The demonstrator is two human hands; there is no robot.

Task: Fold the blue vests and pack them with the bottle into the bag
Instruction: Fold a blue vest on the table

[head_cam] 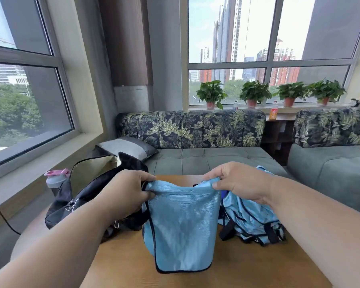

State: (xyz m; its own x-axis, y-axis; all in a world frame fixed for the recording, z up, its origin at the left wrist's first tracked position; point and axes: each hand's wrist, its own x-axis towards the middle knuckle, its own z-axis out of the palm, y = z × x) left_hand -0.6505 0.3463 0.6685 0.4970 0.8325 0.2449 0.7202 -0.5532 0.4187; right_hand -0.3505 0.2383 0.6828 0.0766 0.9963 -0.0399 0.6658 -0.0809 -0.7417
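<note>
Vest (181, 221) hangs over your wooden worktop (227, 265), top corners pinched in your left grip (125, 194) and right grip (240, 185). More vests (252, 219) lie right; the open bag (85, 190) left half hides the bottle (55, 178). Sofa (195, 140) and windows stand behind.

We see bag (87, 196) crowding left hand (125, 192); vest pile (252, 221) under right hand (241, 183); bare table (237, 267) nearer us.

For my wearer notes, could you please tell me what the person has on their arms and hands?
Nothing is worn that the view shows: the left hand and right hand are bare, without gloves, rings or a watch, and both forearms are uncovered to the frame's edge, with no sleeve visible.
</note>
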